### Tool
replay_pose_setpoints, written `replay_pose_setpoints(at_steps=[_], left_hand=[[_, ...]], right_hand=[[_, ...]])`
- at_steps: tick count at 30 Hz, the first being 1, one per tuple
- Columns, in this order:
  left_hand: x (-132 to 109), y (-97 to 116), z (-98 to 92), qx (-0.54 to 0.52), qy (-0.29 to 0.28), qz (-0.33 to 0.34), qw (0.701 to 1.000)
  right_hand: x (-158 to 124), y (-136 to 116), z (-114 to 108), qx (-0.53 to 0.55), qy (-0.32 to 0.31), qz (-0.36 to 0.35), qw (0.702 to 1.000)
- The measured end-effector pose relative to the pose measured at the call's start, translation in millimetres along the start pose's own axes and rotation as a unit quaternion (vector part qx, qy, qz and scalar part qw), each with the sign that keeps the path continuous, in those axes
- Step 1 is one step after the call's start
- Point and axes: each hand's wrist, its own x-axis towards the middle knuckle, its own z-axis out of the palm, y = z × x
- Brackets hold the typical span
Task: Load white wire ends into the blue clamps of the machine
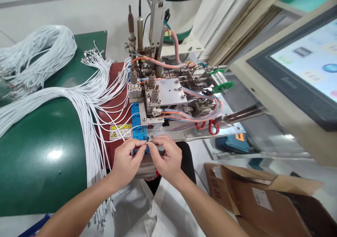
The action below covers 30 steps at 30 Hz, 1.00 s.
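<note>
My left hand [127, 161] and my right hand [167, 157] meet fingertip to fingertip at the near end of a machine's blue clamp row [140, 133]. Both are closed in a pinch on the tiny end of a cable [148, 141], where thin light and dark strands show between the fingers. Most of that end is hidden by the fingertips. White cables [79, 107] spread from the left, several of them running into the blue clamps. Just left of the clamps, a yellow warning label [120, 131] sits on a red-brown surface [112, 86].
The machine [165, 93] carries hoses, cylinders and a wire spool [221, 81]. A bundle of white cables [50, 51] lies on the green table [44, 153]. At right are a tilted touchscreen [308, 61], a metal post [242, 114] and an open cardboard box [263, 198].
</note>
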Motion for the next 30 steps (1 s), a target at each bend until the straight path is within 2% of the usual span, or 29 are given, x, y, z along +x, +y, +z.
replay_pose_setpoints(at_steps=[2,4,6,8,11,13,15,20,23,27,30], left_hand=[[0,-3,0.6,-0.026,-0.003,-0.025,0.999],[0,-6,1.3,-0.065,-0.014,-0.058,0.996],[0,-8,1.7,-0.097,-0.026,-0.084,0.991],[0,-9,1.6,-0.110,-0.029,-0.095,0.989],[0,-9,1.6,-0.101,-0.022,-0.096,0.990],[-1,-9,2.0,-0.088,-0.017,-0.092,0.992],[-2,-10,2.8,-0.079,-0.010,-0.087,0.993],[-4,-11,3.9,-0.071,0.004,-0.082,0.994],[-2,-7,2.3,-0.036,-0.001,-0.038,0.999],[3,-5,-2.8,0.011,-0.028,0.031,0.999],[8,-6,-9.5,0.025,-0.079,0.072,0.994]], right_hand=[[0,2,0,0.071,-0.032,0.101,0.992],[0,4,1,0.165,-0.057,0.195,0.965],[-1,4,2,0.224,-0.067,0.233,0.944],[-2,3,2,0.203,-0.064,0.209,0.955],[-1,0,0,0.065,-0.030,0.091,0.993],[0,-1,0,-0.015,-0.012,0.005,1.000],[-1,0,1,-0.057,-0.010,-0.040,0.997],[-2,1,4,-0.058,-0.002,-0.019,0.998],[0,0,1,-0.045,-0.027,-0.035,0.998],[7,1,-8,-0.055,-0.089,-0.036,0.994],[16,-2,-19,-0.084,-0.167,-0.031,0.982]])
